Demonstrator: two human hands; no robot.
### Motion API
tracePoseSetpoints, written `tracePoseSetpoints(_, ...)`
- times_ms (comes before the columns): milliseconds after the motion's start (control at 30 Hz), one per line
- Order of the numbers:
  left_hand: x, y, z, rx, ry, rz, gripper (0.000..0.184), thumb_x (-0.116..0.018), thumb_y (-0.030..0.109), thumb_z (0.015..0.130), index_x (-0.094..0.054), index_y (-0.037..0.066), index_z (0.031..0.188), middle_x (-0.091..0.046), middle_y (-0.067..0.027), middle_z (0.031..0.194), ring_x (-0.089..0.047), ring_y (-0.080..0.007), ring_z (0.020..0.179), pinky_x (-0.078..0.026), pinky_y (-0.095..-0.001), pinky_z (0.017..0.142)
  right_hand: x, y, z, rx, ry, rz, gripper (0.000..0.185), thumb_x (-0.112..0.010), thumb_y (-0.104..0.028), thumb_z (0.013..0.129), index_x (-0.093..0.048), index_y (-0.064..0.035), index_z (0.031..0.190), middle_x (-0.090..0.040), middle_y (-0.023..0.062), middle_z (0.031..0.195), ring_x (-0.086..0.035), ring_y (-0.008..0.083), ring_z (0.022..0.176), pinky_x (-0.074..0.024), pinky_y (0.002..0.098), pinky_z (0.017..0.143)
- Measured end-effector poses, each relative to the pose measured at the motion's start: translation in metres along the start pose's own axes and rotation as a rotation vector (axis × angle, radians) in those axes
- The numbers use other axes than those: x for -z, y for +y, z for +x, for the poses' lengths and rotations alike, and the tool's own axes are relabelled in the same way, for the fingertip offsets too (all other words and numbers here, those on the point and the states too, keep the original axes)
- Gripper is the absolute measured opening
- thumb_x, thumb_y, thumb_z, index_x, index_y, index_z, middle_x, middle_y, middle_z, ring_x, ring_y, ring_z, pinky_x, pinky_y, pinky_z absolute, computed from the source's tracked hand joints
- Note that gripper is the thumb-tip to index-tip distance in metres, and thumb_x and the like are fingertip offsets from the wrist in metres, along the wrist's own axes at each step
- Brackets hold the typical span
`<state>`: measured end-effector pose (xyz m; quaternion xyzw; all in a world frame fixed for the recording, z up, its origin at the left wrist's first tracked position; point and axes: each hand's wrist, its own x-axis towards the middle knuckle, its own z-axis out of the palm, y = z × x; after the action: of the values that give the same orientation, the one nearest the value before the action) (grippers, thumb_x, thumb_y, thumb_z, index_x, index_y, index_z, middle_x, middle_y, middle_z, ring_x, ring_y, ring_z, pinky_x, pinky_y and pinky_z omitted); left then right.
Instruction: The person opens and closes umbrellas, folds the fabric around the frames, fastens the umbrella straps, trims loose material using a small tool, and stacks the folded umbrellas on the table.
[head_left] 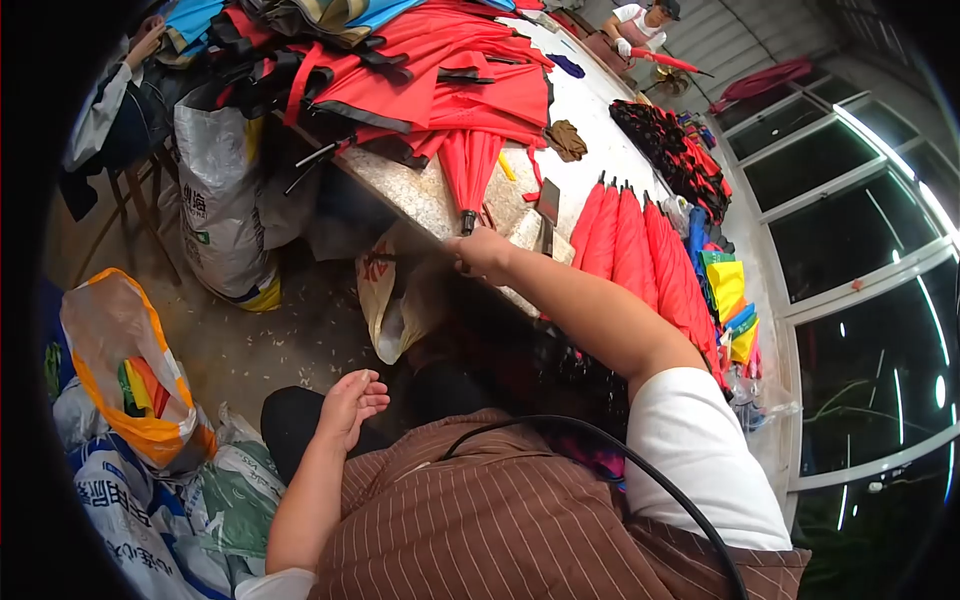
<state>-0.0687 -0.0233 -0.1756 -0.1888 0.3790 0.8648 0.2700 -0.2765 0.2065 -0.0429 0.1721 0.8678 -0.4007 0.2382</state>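
My right hand point(482, 254) is at the table's near edge, its fingers curled round the dark tip end of a red umbrella point(466, 170). That umbrella's cloth spreads back toward a big pile of red and black umbrellas point(430, 75). My left hand point(354, 406) is held above my lap, palm up with fingers slightly bent and apart, and nothing in it. Right of my right hand, a dark flat tool point(548, 200) and a pale block point(526, 228) lie on the table. Several folded red umbrellas point(628, 245) lie side by side farther right.
Stuffed white sacks point(215, 190) stand left of the table point(415, 200). An orange-edged bag point(125, 360) and more sacks point(120, 500) are at lower left. A person point(640, 25) holds a red umbrella at the far end; another person's hand point(145, 45) shows upper left.
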Motion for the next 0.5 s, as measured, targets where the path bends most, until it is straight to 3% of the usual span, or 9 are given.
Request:
tracePoseSetpoints(67, 0.002, 0.000, 0.002, 0.007, -0.015, -0.007, 0.024, -0.053, 0.027, 0.093, -0.055, 0.004, 0.101, -0.063, -0.0086, 0.085, -0.062, -0.0186, 0.074, -0.052, -0.0317, 0.070, -0.013, 0.001, 0.009, -0.020, -0.051, 0.346, 0.023, -0.058, -0.025, 0.087, -0.051, -0.0040, 0.079, -0.051, 0.0039, 0.070, -0.049, 0.0139, 0.055, -0.0445, 0.0264, 0.049)
tracePoseSetpoints(200, 0.003, -0.004, 0.004, 0.028, -0.046, -0.022, 0.024, -0.052, 0.027, 0.093, -0.055, 0.005, 0.101, -0.062, -0.0088, 0.085, -0.062, -0.0193, 0.075, -0.052, -0.0329, 0.071, -0.032, 0.004, 0.036, -0.003, -0.029, 0.699, 0.023, -0.052, -0.026, 0.092, -0.046, -0.0096, 0.076, -0.046, 0.0004, 0.065, -0.043, 0.0106, 0.051, -0.0395, 0.0230, 0.045)
tracePoseSetpoints(367, 0.007, -0.002, 0.001, 0.033, -0.027, -0.044, 0.025, -0.053, 0.028, 0.093, -0.055, 0.005, 0.102, -0.062, -0.0091, 0.086, -0.062, -0.0196, 0.075, -0.052, -0.0334, 0.071, -0.035, 0.011, 0.040, 0.026, 0.095, 0.710, 0.027, -0.050, -0.031, 0.093, -0.042, -0.0122, 0.076, -0.041, -0.0024, 0.062, -0.037, 0.0076, 0.048, -0.0321, 0.0211, 0.041)
tracePoseSetpoints(500, 0.006, -0.002, 0.004, 0.033, -0.025, -0.054, 0.025, -0.053, 0.029, 0.093, -0.055, 0.005, 0.102, -0.062, -0.0090, 0.086, -0.062, -0.0197, 0.075, -0.052, -0.0335, 0.071, -0.028, 0.015, 0.039, 0.100, -0.064, 0.870, 0.027, -0.048, -0.034, 0.094, -0.043, -0.0139, 0.077, -0.039, -0.0041, 0.060, -0.031, 0.0056, 0.045, -0.0239, 0.0194, 0.039)
